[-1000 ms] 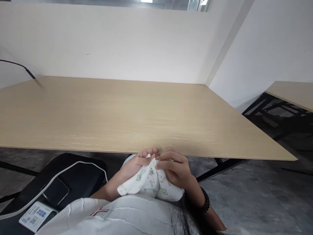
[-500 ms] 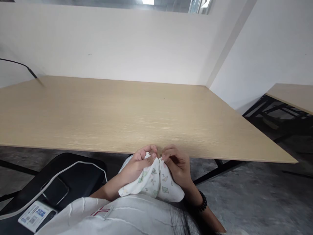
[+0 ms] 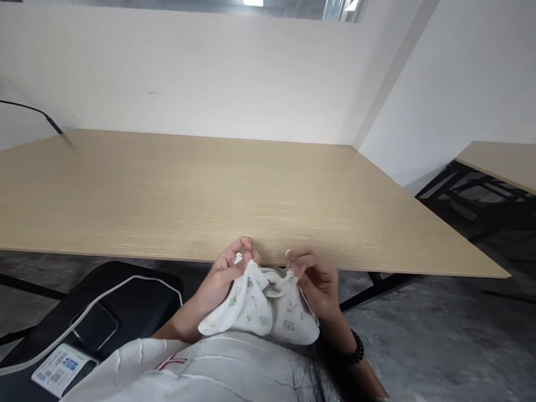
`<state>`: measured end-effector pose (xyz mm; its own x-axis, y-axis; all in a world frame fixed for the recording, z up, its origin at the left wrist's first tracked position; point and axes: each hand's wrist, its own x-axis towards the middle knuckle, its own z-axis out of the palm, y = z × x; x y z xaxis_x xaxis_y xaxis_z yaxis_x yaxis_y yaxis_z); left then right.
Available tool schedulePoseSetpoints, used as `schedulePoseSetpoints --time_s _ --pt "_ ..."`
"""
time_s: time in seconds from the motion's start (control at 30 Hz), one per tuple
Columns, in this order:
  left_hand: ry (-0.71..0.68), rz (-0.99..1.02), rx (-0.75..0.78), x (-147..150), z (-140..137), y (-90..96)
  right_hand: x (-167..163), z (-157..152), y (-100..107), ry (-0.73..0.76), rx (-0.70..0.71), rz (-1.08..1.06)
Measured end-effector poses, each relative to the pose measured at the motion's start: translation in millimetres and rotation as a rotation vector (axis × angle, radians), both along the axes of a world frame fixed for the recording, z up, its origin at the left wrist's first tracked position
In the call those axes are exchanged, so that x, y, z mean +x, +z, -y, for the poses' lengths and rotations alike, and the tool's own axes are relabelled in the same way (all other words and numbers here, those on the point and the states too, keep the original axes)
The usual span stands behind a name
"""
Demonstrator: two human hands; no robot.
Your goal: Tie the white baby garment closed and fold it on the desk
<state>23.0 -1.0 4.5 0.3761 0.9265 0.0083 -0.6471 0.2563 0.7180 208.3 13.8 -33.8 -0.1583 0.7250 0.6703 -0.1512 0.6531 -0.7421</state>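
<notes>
A small white cloth (image 3: 255, 310), printed with little green animal figures, hangs between my hands just in front of my body, at the table's near edge. My left hand (image 3: 224, 273) pinches its upper left part between thumb and fingers, and a white tip pokes out by the fingers. On the other side my right hand (image 3: 318, 279), slightly blurred, pinches the upper right edge. Between the two grips the top of the cloth sags open in a fold. Whether it is a bib or another small garment I cannot tell.
A wooden table (image 3: 188, 190) spreads out ahead, against a white wall (image 3: 218, 72). To my left, a black chair (image 3: 138, 301) carries a phone (image 3: 96, 326), a white cable (image 3: 104, 290) and a printed card (image 3: 61, 368). Another table (image 3: 502, 162) stands at the right.
My hands have moved apart, the left one leftward and the right one rightward, both still holding the cloth. Its gathered top has spread open between them.
</notes>
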Motion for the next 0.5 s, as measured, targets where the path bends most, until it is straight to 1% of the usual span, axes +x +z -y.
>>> schedulePoseSetpoints --time_s 0.07,0.13,0.2,0.23,0.27,0.3,0.37,0.4,0.43,0.47,0.5 --pt "0.008 0.020 0.062 -9.3 1.1 -0.3 9.4 -0.3 0.5 -0.018 0.022 -0.094" --pt "-0.017 0.019 0.164 -21.1 4.1 0.6 20.3 3.1 2.4 -0.024 0.038 -0.131" --pt "-0.099 -0.045 0.284 -31.3 8.2 4.3 27.5 9.8 6.1 0.032 0.028 -0.086" --pt "-0.166 -0.119 0.342 -34.5 10.0 7.3 28.1 13.5 8.8 0.105 0.018 -0.021" --pt "-0.259 -0.218 0.404 -36.0 11.3 10.8 26.4 16.9 11.9 0.218 0.013 0.072" --pt "-0.374 -0.329 0.478 -36.1 11.8 14.4 22.5 19.7 15.5 0.377 0.028 0.174" --pt "-0.624 -0.523 0.654 -33.9 10.3 20.7 10.6 22.9 22.6 0.771 0.123 0.329" --pt "-0.722 -0.586 0.733 -33.0 8.6 22.6 4.5 23.4 25.2 0.935 0.183 0.338" --pt "-0.773 -0.615 0.792 -33.2 6.5 23.6 -0.4 23.5 26.7 1.009 0.213 0.299" --pt "-0.767 -0.623 0.821 -35.1 4.2 23.7 -3.4 23.2 26.9 0.957 0.196 0.215" --pt "-0.706 -0.631 0.813 -39.2 2.1 23.2 -4.1 22.7 25.8 0.797 0.138 0.097"
